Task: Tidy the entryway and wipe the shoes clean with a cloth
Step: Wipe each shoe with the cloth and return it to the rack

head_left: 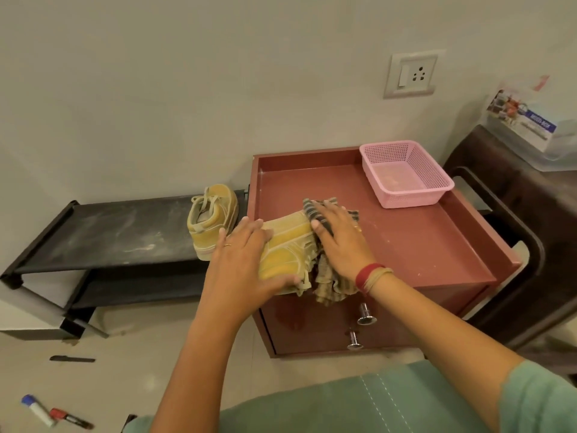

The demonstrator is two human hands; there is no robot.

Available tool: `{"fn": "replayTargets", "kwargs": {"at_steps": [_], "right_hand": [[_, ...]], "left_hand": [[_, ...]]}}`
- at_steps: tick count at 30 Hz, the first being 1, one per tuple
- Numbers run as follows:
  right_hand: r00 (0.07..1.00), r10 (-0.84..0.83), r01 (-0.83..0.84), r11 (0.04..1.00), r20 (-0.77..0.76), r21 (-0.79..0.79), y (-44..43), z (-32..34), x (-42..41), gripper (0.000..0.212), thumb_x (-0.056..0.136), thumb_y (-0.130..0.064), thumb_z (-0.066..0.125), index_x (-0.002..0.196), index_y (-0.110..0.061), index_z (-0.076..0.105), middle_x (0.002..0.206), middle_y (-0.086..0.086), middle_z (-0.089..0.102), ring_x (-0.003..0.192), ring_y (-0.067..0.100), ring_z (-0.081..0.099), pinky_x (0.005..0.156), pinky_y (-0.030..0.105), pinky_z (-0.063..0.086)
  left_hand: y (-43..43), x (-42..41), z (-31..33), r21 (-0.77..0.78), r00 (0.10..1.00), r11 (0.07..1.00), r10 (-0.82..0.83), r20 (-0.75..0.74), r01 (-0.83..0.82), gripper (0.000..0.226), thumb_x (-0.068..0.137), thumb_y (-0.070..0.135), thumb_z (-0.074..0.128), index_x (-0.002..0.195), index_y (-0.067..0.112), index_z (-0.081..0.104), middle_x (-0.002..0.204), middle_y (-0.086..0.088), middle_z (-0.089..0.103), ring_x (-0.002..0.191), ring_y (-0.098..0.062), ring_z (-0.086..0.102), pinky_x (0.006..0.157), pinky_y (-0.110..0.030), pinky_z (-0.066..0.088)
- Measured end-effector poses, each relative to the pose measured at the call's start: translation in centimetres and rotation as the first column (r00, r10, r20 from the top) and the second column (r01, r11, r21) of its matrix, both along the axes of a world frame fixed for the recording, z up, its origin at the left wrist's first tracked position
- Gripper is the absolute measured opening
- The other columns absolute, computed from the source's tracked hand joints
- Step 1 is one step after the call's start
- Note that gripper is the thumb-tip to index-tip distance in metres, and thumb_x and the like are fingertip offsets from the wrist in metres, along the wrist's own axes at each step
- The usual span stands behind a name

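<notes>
- Held shoe (287, 248): yellow suede-look sneaker with pale stitching, lying on its side at the near left of the red bench (421, 245).
  - Handling: judged light, with a soft upper that dents under pressure and a stiffer sole. The napped surface likely takes gentle strokes better than scrubbing.
  - Best hold: across the heel and sole edge, where it is firmest.
- Left hand (243, 257): lies across the heel end of the shoe with the thumb hooked round its lower edge, gripping it steady.
- Right hand (340, 235): fingers flat and straight, pressing the cloth against the front of the shoe, not closed round it.
- Cloth (331, 285): striped and limp. It bunches easily, and a loose tail hangs over the bench front.
- Second shoe (212, 220): stands upright at the right end of the black shoe rack (125, 235), just beside the bench.
- Pink basket (415, 198): sits at the far right corner of the bench.
- Hidden or unclear:
  - The toe and laces of the held shoe are under the cloth and right hand.
  - Its sole face is covered by the left hand.
  - Any dirt left on it cannot be made out.
  - The rack's lower shelf is in shadow.
- Floor: markers (37, 410) lie loose, not yet tidied.
</notes>
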State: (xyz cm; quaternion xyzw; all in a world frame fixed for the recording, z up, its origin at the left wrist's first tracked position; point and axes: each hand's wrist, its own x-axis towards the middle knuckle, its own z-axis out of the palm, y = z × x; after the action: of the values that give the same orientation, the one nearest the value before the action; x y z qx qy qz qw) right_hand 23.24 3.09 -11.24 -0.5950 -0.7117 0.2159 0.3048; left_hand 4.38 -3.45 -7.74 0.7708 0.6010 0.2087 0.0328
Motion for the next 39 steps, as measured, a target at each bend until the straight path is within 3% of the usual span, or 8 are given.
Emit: {"fn": "replayTargets", "kwargs": {"at_steps": [12,14,18,24,27,31,33,39], "right_hand": [[0.979,0.17,-0.179,0.981,0.112,0.078,-0.5,0.2,-0.1,0.047,0.097,-0.052,0.029,0.142,-0.039,0.031,0.154,-0.008,0.024,0.145,0.022,0.006,0.117,0.048,0.01],[0.953,0.257,-0.278,0.952,0.158,0.128,-0.7,0.0,-0.4,0.045,0.096,-0.052,0.028,0.14,-0.041,0.034,0.152,-0.012,0.027,0.145,0.018,0.008,0.114,0.046,0.005],[1.0,-0.011,0.011,1.0,-0.019,0.006,0.8,0.3,0.3,0.045,0.099,-0.045,0.031,0.142,-0.034,0.035,0.151,-0.003,0.032,0.143,0.023,0.016,0.116,0.048,0.016],[0.987,0.146,-0.151,0.984,0.06,0.095,-0.7,0.0,-0.2,0.046,0.099,-0.045,0.031,0.143,-0.034,0.031,0.154,-0.011,0.024,0.145,0.015,0.007,0.115,0.042,0.011],[0.998,-0.055,0.055,0.998,-0.028,-0.017,0.1,-0.1,0.5,0.048,0.099,-0.045,0.03,0.146,-0.032,0.028,0.155,-0.008,0.022,0.145,0.019,0.007,0.117,0.046,0.017],[0.973,0.221,-0.227,0.966,0.06,0.123,-0.8,-0.6,0.2,0.047,0.099,-0.041,0.034,0.145,-0.031,0.029,0.155,-0.01,0.021,0.145,0.015,0.005,0.117,0.038,0.008],[0.991,0.128,-0.125,0.99,-0.042,0.069,-0.2,-0.6,0.8,0.047,0.1,-0.042,0.033,0.145,-0.031,0.029,0.155,-0.01,0.022,0.145,0.014,0.006,0.118,0.041,0.012],[0.984,0.139,-0.13,0.988,-0.108,0.079,0.4,-1.2,0.8,0.043,0.099,-0.039,0.036,0.142,-0.029,0.037,0.15,-0.007,0.033,0.142,0.014,0.017,0.113,0.031,0.013]], "left_hand": [[0.3,0.5,-1.3,0.017,0.99,0.999,-0.028,-0.135,0.031,0.083,0.08,0.077,0.023,0.141,0.024,0.039,0.152,-0.007,0.032,0.146,-0.027,0.013,0.113,-0.045,-0.004],[0.2,0.4,-1.3,0.014,0.989,0.999,-0.038,-0.144,0.04,0.082,0.081,0.077,0.024,0.142,0.025,0.039,0.152,-0.007,0.032,0.146,-0.027,0.013,0.113,-0.044,-0.005],[0.1,1.1,-0.9,0.027,0.986,1.0,-0.002,-0.167,0.006,0.074,0.078,0.066,0.032,0.139,0.026,0.044,0.151,-0.006,0.036,0.146,-0.026,0.015,0.114,-0.047,-0.002],[0.3,4.1,-1.4,0.069,0.97,0.997,0.055,-0.237,-0.04,0.067,0.071,0.042,0.041,0.126,0.006,0.052,0.14,-0.013,0.05,0.14,-0.029,0.033,0.116,-0.049,0.011],[0.4,4.0,-1.6,0.068,0.946,0.997,0.065,-0.316,-0.046,0.078,0.078,0.054,0.035,0.138,0.005,0.045,0.141,-0.014,0.048,0.139,-0.031,0.035,0.114,-0.05,0.016],[0.7,3.8,-1.6,0.042,0.925,0.998,0.05,-0.376,-0.037,0.1,0.07,0.076,0.034,0.14,0.006,0.042,0.142,-0.013,0.047,0.139,-0.031,0.035,0.113,-0.051,0.02],[0.7,3.9,-1.6,0.038,0.921,0.998,0.052,-0.387,-0.041,0.106,0.066,0.081,0.038,0.14,0.004,0.043,0.143,-0.013,0.046,0.139,-0.031,0.035,0.114,-0.051,0.016],[0.5,6.9,-0.6,0.009,0.908,0.985,0.165,-0.386,-0.175,0.093,0.082,0.053,0.055,0.149,0.005,0.013,0.157,-0.013,0.018,0.147,-0.027,0.009,0.118,-0.046,0.004]]}}
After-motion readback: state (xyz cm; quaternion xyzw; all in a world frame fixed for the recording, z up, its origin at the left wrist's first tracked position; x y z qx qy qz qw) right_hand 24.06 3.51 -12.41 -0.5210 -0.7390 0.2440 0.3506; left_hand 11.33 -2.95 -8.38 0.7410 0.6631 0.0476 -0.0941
